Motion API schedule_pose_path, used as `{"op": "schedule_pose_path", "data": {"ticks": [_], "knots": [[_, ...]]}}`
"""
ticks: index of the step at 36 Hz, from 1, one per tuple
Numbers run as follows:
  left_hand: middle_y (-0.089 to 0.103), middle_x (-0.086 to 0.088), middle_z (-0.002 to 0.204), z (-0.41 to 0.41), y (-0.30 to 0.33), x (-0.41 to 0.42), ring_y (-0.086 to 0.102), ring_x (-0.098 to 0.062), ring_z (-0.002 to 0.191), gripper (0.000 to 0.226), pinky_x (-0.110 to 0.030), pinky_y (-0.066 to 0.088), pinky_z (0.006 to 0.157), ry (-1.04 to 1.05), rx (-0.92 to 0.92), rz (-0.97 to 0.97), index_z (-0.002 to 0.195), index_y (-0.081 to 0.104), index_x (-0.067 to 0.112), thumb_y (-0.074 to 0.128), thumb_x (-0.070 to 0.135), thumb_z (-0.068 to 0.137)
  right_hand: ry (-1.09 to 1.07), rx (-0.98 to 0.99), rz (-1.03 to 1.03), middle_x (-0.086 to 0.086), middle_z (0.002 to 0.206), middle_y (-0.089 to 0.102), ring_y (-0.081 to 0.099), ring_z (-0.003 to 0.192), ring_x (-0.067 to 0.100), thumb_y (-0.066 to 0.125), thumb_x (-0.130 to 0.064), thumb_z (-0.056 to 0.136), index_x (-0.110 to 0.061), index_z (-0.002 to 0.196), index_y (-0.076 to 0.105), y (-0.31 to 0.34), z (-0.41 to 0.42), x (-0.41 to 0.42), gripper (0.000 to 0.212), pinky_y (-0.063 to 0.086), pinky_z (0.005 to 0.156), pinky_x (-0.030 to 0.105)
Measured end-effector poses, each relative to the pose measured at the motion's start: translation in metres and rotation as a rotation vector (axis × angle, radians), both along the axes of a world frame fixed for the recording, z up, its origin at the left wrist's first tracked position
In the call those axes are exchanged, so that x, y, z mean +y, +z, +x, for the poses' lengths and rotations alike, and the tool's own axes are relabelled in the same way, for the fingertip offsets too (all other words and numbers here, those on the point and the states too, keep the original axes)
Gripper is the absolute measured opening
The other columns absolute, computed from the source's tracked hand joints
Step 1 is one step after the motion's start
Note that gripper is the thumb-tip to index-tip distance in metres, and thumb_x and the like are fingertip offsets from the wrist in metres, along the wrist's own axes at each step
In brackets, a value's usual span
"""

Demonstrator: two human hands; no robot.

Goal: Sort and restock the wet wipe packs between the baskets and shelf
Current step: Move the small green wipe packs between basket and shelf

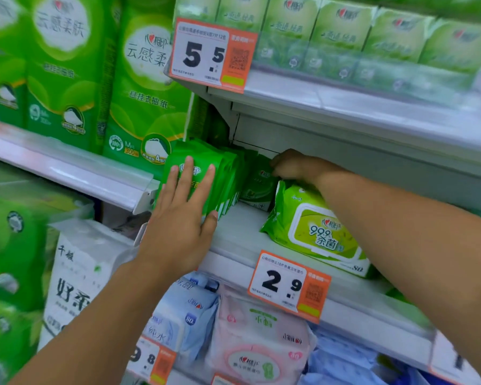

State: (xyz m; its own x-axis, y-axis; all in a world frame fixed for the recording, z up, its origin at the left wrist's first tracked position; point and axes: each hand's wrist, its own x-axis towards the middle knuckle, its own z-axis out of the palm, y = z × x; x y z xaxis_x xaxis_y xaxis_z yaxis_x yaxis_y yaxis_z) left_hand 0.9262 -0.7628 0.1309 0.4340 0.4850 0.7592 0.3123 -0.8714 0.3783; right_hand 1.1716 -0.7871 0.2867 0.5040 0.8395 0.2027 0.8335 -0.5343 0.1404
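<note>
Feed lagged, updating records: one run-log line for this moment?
left hand: flat against row of small green wipe packs | right hand: at dark green pack behind | large lime flip-lid pack: lying on shelf

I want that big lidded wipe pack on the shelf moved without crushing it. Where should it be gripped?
Probably pinch the large wipe pack across its long sides, coming from the open front of the shelf. It lies flat, lid up, the right hand reaching over its rear end, so the near end is the free one.
</note>
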Motion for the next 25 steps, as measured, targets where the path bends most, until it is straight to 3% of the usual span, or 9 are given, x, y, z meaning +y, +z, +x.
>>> {"op": "schedule_pose_path", "data": {"ticks": [3, 5, 8, 10, 13, 17, 21, 23, 25], "knots": [[0.021, -0.008, 0.162, -0.01, 0.003, -0.017, 0.016, -0.026, 0.15, 0.063, -0.044, 0.02, 0.121, -0.028, -0.016, 0.062, 0.151, 0.036, 0.02, 0.046, 0.034, 0.09, 0.099, 0.03, 0.09, 0.015, 0.149, 0.047, 0.049, 0.131, 0.03, 0.046, -0.023, 0.104, -0.006, 0.142, 0.051, -0.002, -0.043, -0.043, 0.042, 0.041, 0.105, 0.031], [0.049, -0.011, 0.142, -0.018, 0.001, -0.034, 0.043, -0.029, 0.132, 0.047, -0.04, 0.035, 0.11, -0.046, -0.054, 0.184, 0.134, 0.055, 0.013, 0.052, 0.026, 0.089, 0.211, 0.024, 0.259, 0.012, 0.146, 0.051, 0.048, 0.133, 0.028, 0.052, -0.023, 0.101, -0.01, 0.14, 0.055, -0.02, -0.074, -0.083, 0.041, 0.036, 0.105, 0.028], [0.061, -0.005, 0.105, -0.033, -0.023, -0.064, 0.054, -0.026, 0.099, 0.023, -0.037, 0.043, 0.084, -0.117, -0.057, 0.227, 0.109, 0.062, 0.012, 0.053, 0.021, 0.089, 0.465, 0.026, 0.718, 0.004, 0.119, 0.065, 0.059, 0.11, 0.018, 0.06, -0.019, 0.092, -0.013, 0.118, 0.068, -0.088, -0.124, -0.155, 0.027, 0.039, 0.095, 0.025], [0.063, 0.001, 0.09, -0.049, -0.055, -0.089, 0.057, -0.023, 0.087, 0.017, -0.039, 0.048, 0.072, -0.161, 0.075, 0.106, 0.101, 0.06, 0.018, 0.051, 0.027, 0.09, 0.55, 0.189, 0.907, -0.003, 0.1, 0.065, 0.058, 0.09, 0.011, 0.061, -0.015, 0.092, -0.014, 0.102, 0.069, -0.156, -0.17, -0.207, 0.013, 0.044, 0.082, 0.02], [0.067, 0.0, 0.092, -0.075, -0.122, -0.131, 0.063, -0.026, 0.089, 0.024, -0.036, 0.051, 0.072, -0.19, 0.546, -0.132, 0.108, 0.057, 0.022, 0.055, 0.039, 0.091, 0.396, 0.591, 0.695, -0.004, 0.092, 0.065, 0.061, 0.08, 0.009, 0.066, -0.014, 0.091, -0.016, 0.099, 0.066, -0.278, -0.219, -0.261, 0.008, 0.05, 0.073, 0.023], [0.057, -0.01, 0.134, -0.14, -0.227, -0.191, 0.053, -0.03, 0.124, 0.056, -0.036, 0.045, 0.095, -0.224, 1.223, -0.454, 0.138, 0.047, 0.02, 0.061, 0.046, 0.091, 0.048, 0.99, 0.021, 0.005, 0.123, 0.064, 0.06, 0.115, 0.025, 0.08, -0.033, 0.082, -0.012, 0.128, 0.059, -0.409, -0.257, -0.314, 0.055, 0.045, 0.088, 0.029], [0.059, -0.007, 0.133, -0.211, -0.304, -0.237, 0.057, -0.028, 0.119, 0.057, -0.039, 0.049, 0.097, -0.016, 1.371, -0.769, 0.132, 0.055, 0.021, 0.062, 0.053, 0.086, -0.186, 1.123, -0.244, 0.01, 0.138, 0.055, 0.055, 0.124, 0.029, 0.087, -0.038, 0.073, -0.008, 0.14, 0.046, -0.473, -0.283, -0.352, 0.084, 0.045, 0.097, 0.032], [0.064, -0.004, 0.124, -0.217, -0.32, -0.245, 0.063, -0.027, 0.11, 0.058, -0.039, 0.053, 0.091, 0.072, 1.384, -0.761, 0.126, 0.06, 0.023, 0.059, 0.058, 0.079, -0.294, 1.069, -0.222, 0.011, 0.133, 0.058, 0.058, 0.118, 0.03, 0.092, -0.039, 0.063, -0.011, 0.134, 0.046, -0.494, -0.285, -0.364, 0.089, 0.049, 0.094, 0.033], [0.062, -0.005, 0.129, -0.208, -0.326, -0.246, 0.062, -0.028, 0.113, 0.079, -0.04, 0.053, 0.093, 0.083, 1.297, -0.81, 0.132, 0.055, 0.025, 0.055, 0.071, 0.069, -0.445, 1.118, -0.029, 0.008, 0.124, 0.06, 0.061, 0.111, 0.028, 0.094, -0.035, 0.06, -0.009, 0.127, 0.046, -0.505, -0.281, -0.369, 0.087, 0.051, 0.089, 0.032]]}}
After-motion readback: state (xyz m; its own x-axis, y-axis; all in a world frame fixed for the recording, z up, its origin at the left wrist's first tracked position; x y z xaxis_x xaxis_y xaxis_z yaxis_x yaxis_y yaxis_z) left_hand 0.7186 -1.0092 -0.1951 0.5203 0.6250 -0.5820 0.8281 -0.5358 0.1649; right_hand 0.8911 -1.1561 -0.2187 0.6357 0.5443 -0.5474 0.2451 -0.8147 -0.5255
